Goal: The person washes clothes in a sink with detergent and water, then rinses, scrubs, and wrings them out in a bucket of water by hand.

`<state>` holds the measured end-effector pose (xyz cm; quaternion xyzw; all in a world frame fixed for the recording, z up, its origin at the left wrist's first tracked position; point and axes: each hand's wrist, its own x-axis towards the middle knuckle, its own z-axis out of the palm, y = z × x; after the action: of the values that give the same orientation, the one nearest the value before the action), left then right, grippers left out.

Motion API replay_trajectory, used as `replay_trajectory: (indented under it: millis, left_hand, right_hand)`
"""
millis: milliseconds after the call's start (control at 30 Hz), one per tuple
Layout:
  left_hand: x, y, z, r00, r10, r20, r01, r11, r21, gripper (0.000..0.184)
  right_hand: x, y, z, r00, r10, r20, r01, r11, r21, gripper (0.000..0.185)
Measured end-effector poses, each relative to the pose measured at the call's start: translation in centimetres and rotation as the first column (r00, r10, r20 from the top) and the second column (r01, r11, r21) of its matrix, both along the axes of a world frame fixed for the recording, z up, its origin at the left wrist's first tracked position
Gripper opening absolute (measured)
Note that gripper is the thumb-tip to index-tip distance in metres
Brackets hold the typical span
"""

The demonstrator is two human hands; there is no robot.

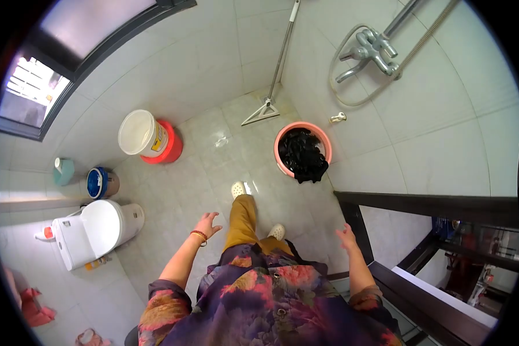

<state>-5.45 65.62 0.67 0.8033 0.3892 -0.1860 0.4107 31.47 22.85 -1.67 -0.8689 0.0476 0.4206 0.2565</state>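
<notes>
My left hand, with a red and gold bracelet at its wrist, is held out over the tiled floor, fingers apart and nothing in it. On the other side of my body, my right hand hangs near the dark door frame, empty, with its fingers spread. Ahead of it a pink basin stands on the floor by the right wall. Wet-looking black cloth fills the basin and hangs over its near rim. Neither hand touches anything.
A white bucket rests in a red basin at the left wall. The toilet and a small bin are at left. A floor squeegee leans in the corner. A shower tap is on the right wall.
</notes>
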Motion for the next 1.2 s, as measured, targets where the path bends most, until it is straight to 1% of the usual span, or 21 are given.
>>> replay_trajectory:
  millis: [33,100,167,200,233,367,533,600,633,700,733,800,833,900,933,1000,1033,1067,1133,1167,1200]
  left_hand:
    - [1.2,1.3,-0.2,1.000,-0.010,-0.002,0.010,1.000,-0.006,0.056]
    - [4.3,4.6,-1.2,0.988,-0.143,0.053,0.138,0.987,0.082,0.063]
    - [7.8,8.3,-4.4,0.965,-0.238,0.107,0.228,0.969,0.094,0.067]
    - [9.8,9.2,-5.2,0.942,-0.298,0.152,0.283,0.952,0.117,0.072]
    - [11.9,10.4,-6.3,0.933,-0.351,0.076,0.340,0.932,0.127,0.079]
    - [22.1,14.0,-7.1,0.863,-0.505,-0.026,0.501,0.846,0.183,0.084]
    - [30.8,13.5,-11.8,0.889,-0.458,0.000,0.441,0.854,0.275,0.086]
    - [33.1,11.1,-15.4,0.919,-0.395,0.009,0.376,0.881,0.286,0.088]
    - [34.2,9.9,-17.4,0.930,-0.367,0.034,0.340,0.891,0.302,0.090]
    - [36.7,6.8,-21.1,0.915,-0.404,-0.003,0.389,0.879,0.275,0.092]
    - [38.2,5.2,-22.8,0.901,-0.433,-0.007,0.420,0.868,0.264,0.094]
    - [41.7,2.8,-26.0,0.868,-0.497,-0.003,0.485,0.845,0.226,0.095]
    - [43.3,1.6,-27.7,0.866,-0.499,0.020,0.478,0.841,0.255,0.095]
    - [46.0,-0.3,-32.0,0.852,-0.524,0.009,0.502,0.821,0.272,0.098]
    - [47.4,-1.1,-33.6,0.856,-0.516,0.013,0.497,0.830,0.252,0.098]
    - [49.8,-1.6,-35.5,0.798,-0.561,-0.220,0.596,0.788,0.155,0.099]
    - [50.3,-1.7,-37.1,0.770,-0.581,-0.263,0.628,0.763,0.155,0.102]
    - [50.4,-1.8,-39.0,0.780,-0.566,-0.266,0.612,0.779,0.138,0.103]
    - [51.4,-1.2,-40.9,0.730,-0.589,-0.346,0.625,0.780,-0.008,0.100]
    - [51.8,-0.9,-42.1,0.693,-0.614,-0.378,0.638,0.767,-0.074,0.094]
    - [49.9,-2.2,-48.3,0.734,-0.620,-0.277,0.677,0.705,0.212,0.092]
  right_hand:
    - [0.5,1.6,-0.2,1.000,-0.002,0.019,0.001,0.999,0.043,0.076]
    - [1.6,4.7,-1.3,0.999,-0.010,0.053,0.010,1.000,0.005,0.079]
    - [2.6,7.3,-2.9,0.996,-0.016,0.085,0.021,0.998,-0.059,0.081]
    - [2.8,8.6,-3.7,0.994,0.018,0.112,-0.015,0.999,-0.032,0.084]
    - [3.0,9.8,-4.7,0.989,0.059,0.134,-0.059,0.998,-0.005,0.087]
    - [5.4,16.7,-7.5,0.975,0.168,0.143,-0.169,0.986,-0.005,0.092]
    - [10.3,21.4,-17.9,0.940,0.289,0.184,-0.291,0.957,-0.017,0.095]
    - [12.5,22.9,-23.3,0.928,0.230,0.294,-0.284,0.946,0.157,0.095]
    - [13.4,23.6,-25.8,0.933,0.237,0.269,-0.287,0.944,0.163,0.095]
    - [15.4,24.4,-28.5,0.943,0.221,0.249,-0.280,0.932,0.231,0.097]
    - [16.6,24.2,-29.9,0.946,0.219,0.237,-0.270,0.940,0.208,0.097]
    - [18.6,23.5,-32.5,0.857,0.370,0.357,-0.444,0.883,0.152,0.103]
    - [19.1,23.2,-33.4,0.855,0.385,0.347,-0.449,0.885,0.125,0.103]
    - [19.3,23.9,-34.1,0.763,0.605,0.228,-0.608,0.792,-0.065,0.109]
    - [19.3,24.4,-34.3,0.759,0.615,0.211,-0.615,0.785,-0.076,0.109]
    - [19.1,26.1,-33.9,0.714,0.699,-0.044,-0.684,0.683,-0.259,0.110]
    - [19.3,27.0,-33.4,0.665,0.742,-0.079,-0.720,0.610,-0.331,0.106]
    - [19.5,27.3,-33.5,0.668,0.737,-0.100,-0.721,0.608,-0.333,0.106]
    - [19.9,28.0,-34.1,0.596,0.791,-0.136,-0.771,0.517,-0.372,0.099]
    - [20.2,28.2,-34.5,0.552,0.830,-0.087,-0.790,0.487,-0.372,0.096]
    - [20.3,27.9,-35.6,0.553,0.828,-0.092,-0.790,0.487,-0.373,0.096]
